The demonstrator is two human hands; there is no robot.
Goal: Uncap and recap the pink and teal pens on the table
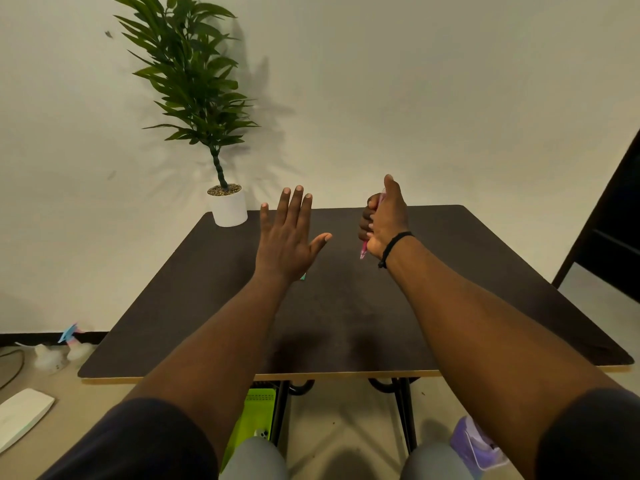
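My right hand [384, 220] is raised above the far part of the dark table [346, 323], fist closed around the pink pen [363, 251]. The pen's lower end sticks out below the fist and its top shows by the thumb. I cannot tell whether its cap is on. My left hand [287, 240] hovers flat over the table's middle, fingers spread, holding nothing. Only a small teal tip of the teal pen [303, 277] peeks out from under my left wrist; the rest is hidden.
A potted plant in a white pot [228, 207] stands at the table's far left corner against the wall. A dark piece of furniture [613, 220] stands to the right. Under the table are a green object [254, 420] and a purple one [474, 441].
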